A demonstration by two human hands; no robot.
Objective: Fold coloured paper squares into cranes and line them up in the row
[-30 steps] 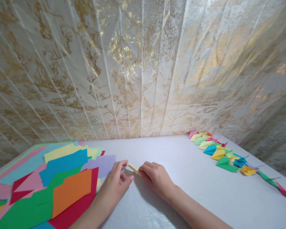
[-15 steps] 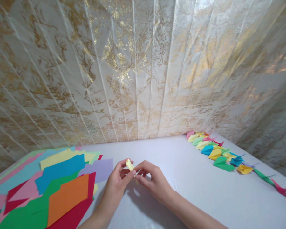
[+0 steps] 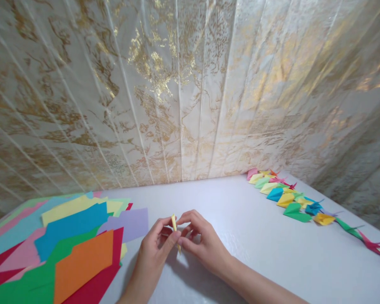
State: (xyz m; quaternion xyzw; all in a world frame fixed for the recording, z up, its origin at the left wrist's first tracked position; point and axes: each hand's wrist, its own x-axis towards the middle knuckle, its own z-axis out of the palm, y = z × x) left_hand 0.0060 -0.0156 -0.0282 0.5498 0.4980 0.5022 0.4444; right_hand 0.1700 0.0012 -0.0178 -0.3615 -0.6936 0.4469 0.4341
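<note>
A small piece of pale yellow folded paper (image 3: 174,222) stands nearly upright and narrow between my hands, just above the white table. My left hand (image 3: 152,247) pinches it between thumb and fingers from the left side. My right hand (image 3: 207,245) is closed around its lower part, thumb and curled fingertips meeting at the paper. A thin pointed end of the paper sticks out below the fingers. Its middle is hidden by my left thumb.
Overlapping coloured paper sheets (image 3: 84,264) cover the table's left side, orange, red, green and blue among them. Rows of folded paper figures (image 3: 296,212) line the right edge. A gold-patterned curtain (image 3: 177,105) hangs behind the white table (image 3: 256,261).
The yellow paper has turned from a slanted, wider face to a narrow, near upright edge. My fingers have shifted slightly around it. The view has moved a little.
</note>
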